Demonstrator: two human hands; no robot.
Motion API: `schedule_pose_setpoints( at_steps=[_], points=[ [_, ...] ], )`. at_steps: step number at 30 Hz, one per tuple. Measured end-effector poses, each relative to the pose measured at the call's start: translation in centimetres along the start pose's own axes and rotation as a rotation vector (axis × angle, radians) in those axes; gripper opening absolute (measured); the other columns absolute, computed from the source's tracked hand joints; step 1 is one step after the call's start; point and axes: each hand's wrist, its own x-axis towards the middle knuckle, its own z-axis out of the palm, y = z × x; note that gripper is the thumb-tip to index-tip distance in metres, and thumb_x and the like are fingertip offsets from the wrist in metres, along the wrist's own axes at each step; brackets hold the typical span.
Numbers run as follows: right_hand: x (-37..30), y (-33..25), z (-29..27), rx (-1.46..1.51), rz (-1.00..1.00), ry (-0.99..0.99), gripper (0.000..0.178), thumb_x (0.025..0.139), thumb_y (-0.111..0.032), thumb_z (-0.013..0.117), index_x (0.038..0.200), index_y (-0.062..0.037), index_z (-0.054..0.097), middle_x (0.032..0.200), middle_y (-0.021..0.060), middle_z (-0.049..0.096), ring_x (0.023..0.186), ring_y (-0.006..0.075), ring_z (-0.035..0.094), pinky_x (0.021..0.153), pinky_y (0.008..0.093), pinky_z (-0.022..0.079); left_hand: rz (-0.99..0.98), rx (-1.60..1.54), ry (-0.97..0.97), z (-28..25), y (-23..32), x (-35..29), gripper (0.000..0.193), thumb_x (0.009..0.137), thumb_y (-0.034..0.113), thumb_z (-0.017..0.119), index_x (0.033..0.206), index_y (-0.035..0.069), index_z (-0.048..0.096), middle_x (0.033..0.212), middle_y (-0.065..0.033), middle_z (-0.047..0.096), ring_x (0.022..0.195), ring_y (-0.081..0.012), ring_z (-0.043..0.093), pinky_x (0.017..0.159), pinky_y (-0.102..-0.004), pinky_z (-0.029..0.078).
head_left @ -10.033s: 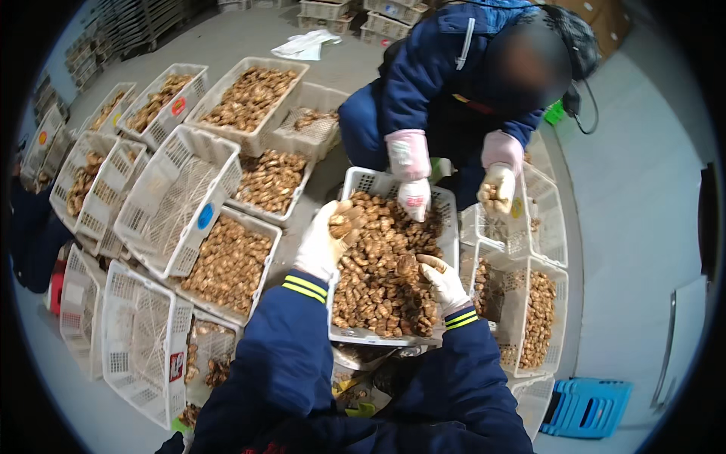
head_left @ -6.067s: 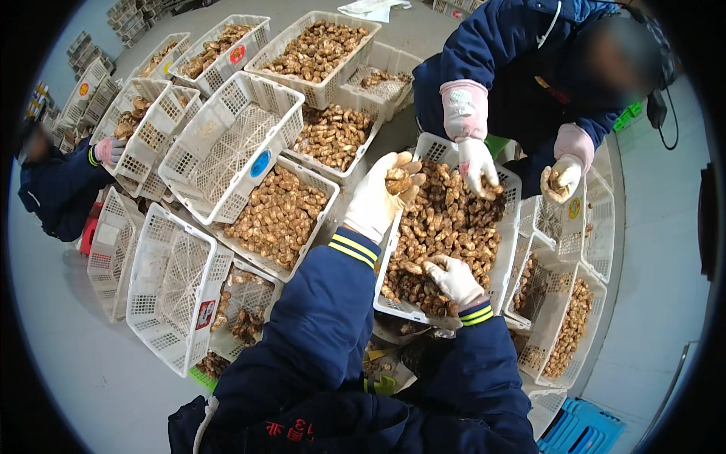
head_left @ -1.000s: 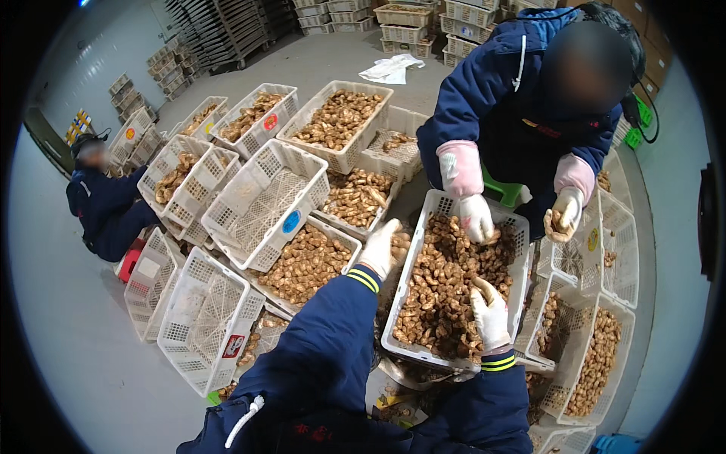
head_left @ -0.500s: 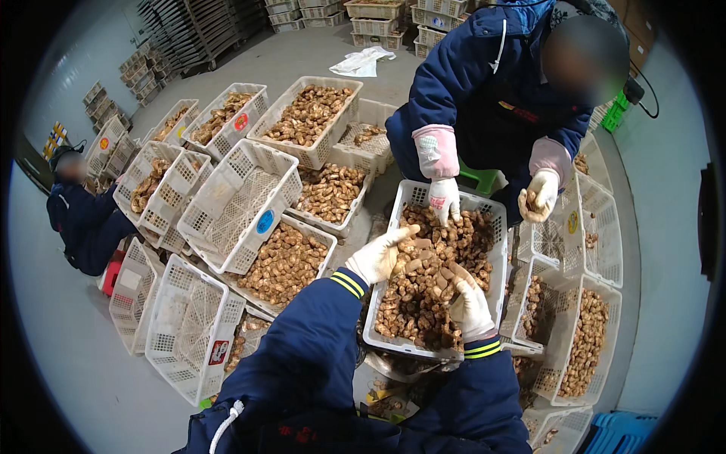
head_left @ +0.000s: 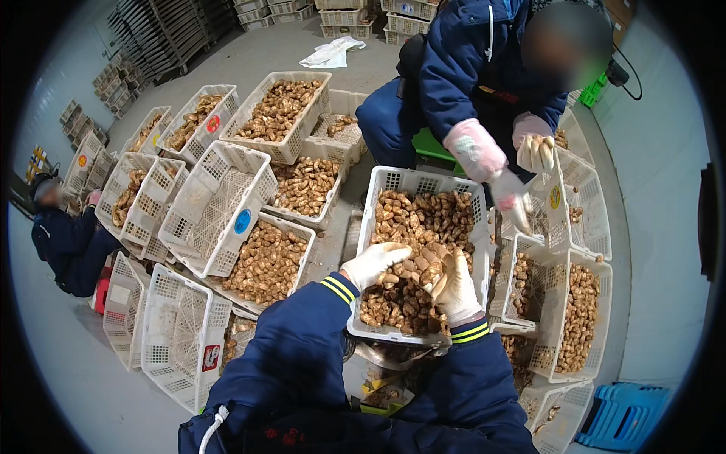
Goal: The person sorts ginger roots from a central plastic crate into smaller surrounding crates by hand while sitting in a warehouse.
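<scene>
A white plastic crate (head_left: pixel 484 227) in front of me holds a heap of small brown, rounded pieces that look like mushrooms (head_left: pixel 423 208). My left hand (head_left: pixel 376 263), in a white glove, is over the near left part of the crate, its fingers closed round a few mushrooms. Opposite it, my gloved right hand (head_left: pixel 457 291) is cupped with its fingers up, gripping mushrooms too. Between both hands a small cluster of mushrooms (head_left: pixel 422 263) sits above the heap; the fingertips partly blend into it.
Facing me, a co-worker's gloved hand (head_left: pixel 535 153) holds mushrooms; the other is blurred over the right crates. Several filled crates (head_left: pixel 266 261) stand left, with an empty crate (head_left: pixel 219 204) tilted on top. More crates (head_left: pixel 578 318) line the right, near a blue plastic object (head_left: pixel 622 416).
My hands have closed in on the mushrooms between them. The co-worker's hand has left my crate and swung to the right. The whole view has shifted slightly.
</scene>
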Motion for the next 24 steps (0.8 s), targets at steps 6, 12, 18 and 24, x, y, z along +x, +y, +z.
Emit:
schedule_pose_setpoints(
  at_steps=[6, 12, 18, 24],
  points=[
    [-0.6, 0.6, 2.0, -0.325, -0.058, -0.165, 0.091, 0.092, -0.066, 0.053, 0.151, -0.0011, 0.031, 0.155, 0.0241, 0.032, 0.141, 0.0321, 0.033, 0.116, 0.0443, 0.027, 0.005, 0.641, 0.178, 3.0, -2.2, 0.7, 0.077, 0.089, 0.035, 0.074, 0.148, 0.002, 0.038, 0.107, -0.0071, 0.066, 0.082, -0.0123, 0.063, 0.066, -0.0266, 0.054],
    [-1.2, -1.3, 2.2, -0.366, -0.071, -0.007, 0.070, 0.100, -0.047, 0.054, 0.150, -0.0021, 0.034, 0.142, 0.0206, 0.051, 0.127, 0.0284, 0.054, 0.104, 0.0373, 0.047, 0.271, 0.064, 0.155, 1.6, 1.5, -2.4, 0.048, 0.092, 0.027, 0.069, 0.133, 0.007, 0.053, 0.105, -0.0060, 0.067, 0.095, -0.0137, 0.066, 0.064, -0.0202, 0.051],
    [-1.5, 0.4, 0.0, -1.855, 0.065, -0.022, 0.037, 0.098, -0.029, 0.056, 0.129, -0.0096, 0.061, 0.120, 0.0179, 0.067, 0.105, 0.0306, 0.068, 0.092, 0.0377, 0.053, 0.471, -0.457, 0.265, -1.5, 3.0, -7.5, 0.036, 0.096, 0.024, 0.064, 0.129, 0.011, 0.055, 0.104, -0.0076, 0.067, 0.102, -0.0226, 0.068, 0.065, -0.0255, 0.049],
    [0.0, 7.7, -3.5, -2.255, -0.114, -0.194, 0.023, 0.096, -0.029, 0.056, 0.112, -0.0139, 0.063, 0.102, 0.0144, 0.069, 0.093, 0.0329, 0.068, 0.080, 0.0442, 0.054, 0.480, -0.639, 0.471, -4.7, 2.3, -5.9, 0.029, 0.097, 0.026, 0.064, 0.122, 0.010, 0.064, 0.102, -0.0061, 0.067, 0.098, -0.0216, 0.069, 0.059, -0.0218, 0.050]
  ],
)
